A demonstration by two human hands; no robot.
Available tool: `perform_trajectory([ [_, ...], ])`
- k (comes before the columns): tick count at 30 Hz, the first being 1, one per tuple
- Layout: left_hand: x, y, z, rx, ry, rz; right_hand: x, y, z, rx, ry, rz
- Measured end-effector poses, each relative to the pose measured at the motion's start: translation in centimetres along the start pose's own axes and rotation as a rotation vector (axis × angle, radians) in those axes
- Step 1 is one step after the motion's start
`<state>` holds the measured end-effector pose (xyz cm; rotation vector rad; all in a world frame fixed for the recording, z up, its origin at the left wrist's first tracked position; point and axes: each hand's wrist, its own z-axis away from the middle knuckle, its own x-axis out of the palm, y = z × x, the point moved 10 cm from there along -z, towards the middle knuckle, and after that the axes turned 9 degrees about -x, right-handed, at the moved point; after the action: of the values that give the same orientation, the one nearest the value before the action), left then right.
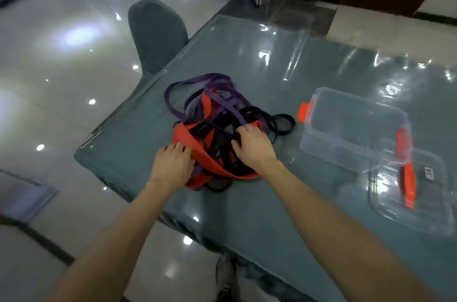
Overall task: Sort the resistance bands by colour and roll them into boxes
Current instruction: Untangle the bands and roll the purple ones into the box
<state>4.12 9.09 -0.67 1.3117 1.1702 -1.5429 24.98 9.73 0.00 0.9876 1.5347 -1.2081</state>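
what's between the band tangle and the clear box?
Nothing: in the head view only bare table separates the band tangle from the clear box.
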Motion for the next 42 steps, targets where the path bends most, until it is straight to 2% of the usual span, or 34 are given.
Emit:
perform_trajectory([
  [3,0.5,-2.6,-2.1,-0.012,-0.028,0.041,0.5,0.9,-6.6,0.112,0.043,-0.064],
  [6,1.1,-4.2,-3.2,-0.01,-0.038,0.027,2.4,3.3,-10.8,0.269,-0.057,-0.109],
  [9,1.7,-5.7,-4.3,-0.031,-0.024,0.05,5.2,5.2,-10.6,0.38,-0.172,-0.181],
  [12,1.2,-5.6,-5.4,-0.004,-0.012,0.105,4.6,4.8,-7.4,0.336,-0.09,-0.247],
  [15,-0.9,-4.1,-6.8,0.074,0.067,0.271,1.7,3.7,-1.9,0.258,0.036,-0.338],
  [20,-4.9,2.0,-8.7,0.288,0.133,0.508,-4.4,5.1,7.9,0.262,0.069,-0.432],
  [25,-6.3,10.7,-9.2,0.466,0.024,0.489,-10.4,7.4,14.0,0.334,0.104,-0.598],
  [30,-8.7,18.5,-6.6,0.602,-0.085,0.634,-18.3,10.1,17.0,0.355,0.405,-0.836],
  [34,-11.4,23.7,-3.5,0.632,0.0,0.712,-24.7,13.4,21.0,0.328,0.632,-0.965],
  [36,-12.2,26.1,-2.2,0.593,0.021,0.753,-26.4,14.6,23.6,0.298,0.701,-1.059],
  [38,-12.2,28.8,-1.2,0.595,0.027,0.697,-27.2,15.4,26.5,0.272,0.729,-1.142],
  [40,-11.4,32.0,0.5,0.681,0.032,0.533,-27.1,16.4,29.5,0.25,0.753,-1.2],
  [42,-9.6,34.1,2.1,0.675,-0.088,0.45,-25.3,18.5,32.6,0.346,0.78,-1.211],
])
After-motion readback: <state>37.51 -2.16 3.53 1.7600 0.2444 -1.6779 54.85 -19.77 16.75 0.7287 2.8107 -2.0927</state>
